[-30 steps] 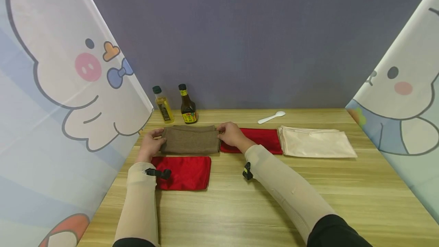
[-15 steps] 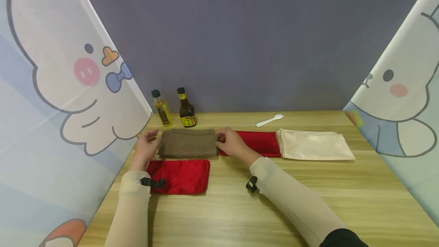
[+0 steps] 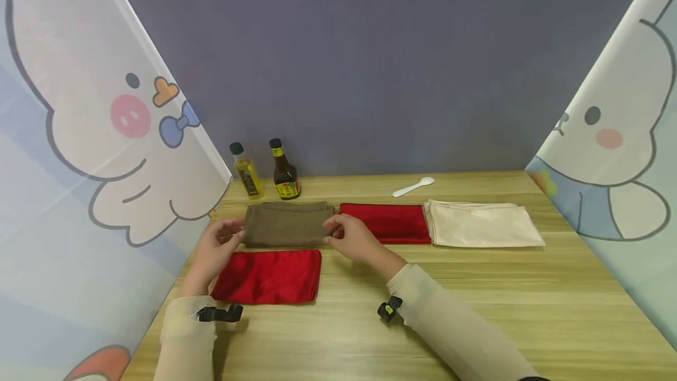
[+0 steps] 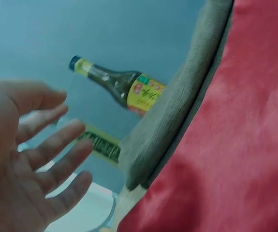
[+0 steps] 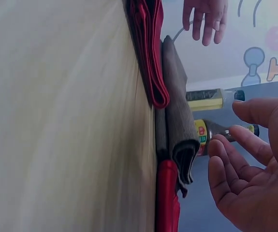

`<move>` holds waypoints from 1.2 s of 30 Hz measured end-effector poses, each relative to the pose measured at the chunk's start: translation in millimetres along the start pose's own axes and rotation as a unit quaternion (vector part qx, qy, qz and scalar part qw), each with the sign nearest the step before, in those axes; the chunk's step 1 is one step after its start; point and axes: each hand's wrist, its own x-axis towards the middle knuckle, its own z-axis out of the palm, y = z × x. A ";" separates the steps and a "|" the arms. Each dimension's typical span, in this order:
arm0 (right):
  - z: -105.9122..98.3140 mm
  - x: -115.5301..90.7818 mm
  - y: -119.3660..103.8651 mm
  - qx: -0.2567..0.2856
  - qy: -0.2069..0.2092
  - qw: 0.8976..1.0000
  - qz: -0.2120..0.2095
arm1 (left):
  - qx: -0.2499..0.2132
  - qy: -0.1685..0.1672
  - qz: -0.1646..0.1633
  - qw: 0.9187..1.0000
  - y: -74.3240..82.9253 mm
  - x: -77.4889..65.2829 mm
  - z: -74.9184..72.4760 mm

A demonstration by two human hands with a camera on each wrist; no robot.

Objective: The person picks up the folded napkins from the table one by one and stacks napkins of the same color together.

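A folded brown cloth [image 3: 288, 225] lies at the back left, and in the right wrist view its layers [image 5: 180, 111] show a rolled-over fold at the near end. My left hand [image 3: 215, 249] is off its left end, fingers spread and relaxed; the left wrist view shows that palm [image 4: 22, 164] holding nothing. Over the cloth's right end is my right hand [image 3: 355, 240], its fingers loosely bent and apart from the cloth in the right wrist view. A folded red cloth [image 3: 270, 276] lies in front of the brown one, close to my left wrist.
Right of the brown cloth lie another folded red cloth [image 3: 394, 222] and a folded cream cloth [image 3: 483, 225]. Behind stand an oil bottle [image 3: 248, 175] and a dark sauce bottle [image 3: 286, 175]. A white spoon [image 3: 414, 187] lies near the grey back wall [image 3: 370, 75].
Both hands have let go of the brown cloth's ends. The left hand has drawn back toward the person and left; the right hand has come slightly nearer. The cloths stay in place.
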 end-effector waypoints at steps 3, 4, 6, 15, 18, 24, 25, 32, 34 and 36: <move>3.9 -3.6 -3.3 0.010 -0.010 1.000 0.001 | -0.025 -0.017 0.010 0.999 -4.1 -7.1 -4.6; 5.0 -4.6 -4.2 0.014 -0.013 1.000 0.001 | -0.028 -0.021 0.011 0.999 -5.8 -8.7 -5.9; 6.9 -5.9 -5.9 0.020 -0.019 1.000 0.001 | -0.026 -0.025 0.007 0.999 -7.9 -11.7 -8.4; 12.0 -7.6 -8.5 0.029 -0.029 0.999 -0.006 | 0.001 -0.011 -0.010 1.000 -7.7 -19.2 -14.2; 12.9 -8.1 -8.9 0.032 -0.030 0.999 -0.006 | 0.006 -0.011 -0.009 1.000 -10.5 -19.4 -15.0; 14.5 -9.3 -11.7 0.029 -0.028 0.999 -0.003 | 0.011 -0.015 -0.007 1.000 -19.7 -19.1 -17.4; 14.8 -9.4 -12.5 0.027 -0.029 0.999 0.000 | 0.011 -0.016 -0.007 1.000 -21.2 -18.9 -18.0; 19.1 -9.4 -15.8 0.017 -0.039 0.999 0.001 | 0.011 -0.029 -0.017 0.999 -24.8 -19.6 -22.3; 21.3 -8.9 -15.0 0.013 -0.042 0.999 -0.002 | 0.016 -0.032 -0.019 0.999 -24.3 -20.7 -23.5; 24.0 -8.5 -14.1 0.010 -0.045 0.999 -0.006 | 0.027 -0.038 -0.026 0.999 -18.7 -21.9 -24.7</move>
